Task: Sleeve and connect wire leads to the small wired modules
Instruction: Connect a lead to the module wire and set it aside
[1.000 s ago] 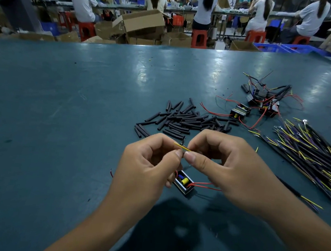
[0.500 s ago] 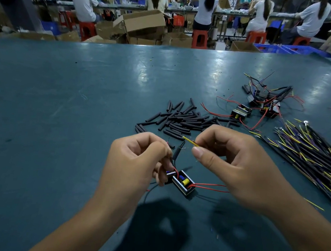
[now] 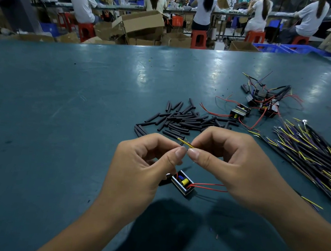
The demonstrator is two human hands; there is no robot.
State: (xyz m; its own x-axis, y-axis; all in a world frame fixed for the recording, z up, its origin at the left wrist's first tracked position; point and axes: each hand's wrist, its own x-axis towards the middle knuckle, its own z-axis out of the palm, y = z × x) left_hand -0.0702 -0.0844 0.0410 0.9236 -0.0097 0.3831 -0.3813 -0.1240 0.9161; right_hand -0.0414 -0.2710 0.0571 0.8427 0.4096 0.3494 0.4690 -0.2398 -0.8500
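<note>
A small black module with a yellow part inside lies on the green table just below my hands, its red leads running right under my right hand. My right hand pinches a yellow wire lead between thumb and forefinger. My left hand pinches the same spot from the left, thumb tip against my right thumb tip. What my left fingers hold besides the yellow lead is hidden. Loose black sleeves lie in a pile just beyond my hands.
A bundle of yellow, purple and black wire leads lies at the right. More modules with red wires sit beyond it. Past the table's far edge are cardboard boxes, red stools and seated people at another bench.
My hands had drawn apart half a second ago, the left one lower by the module. Now they are together again, thumb tips meeting at the yellow lead.
</note>
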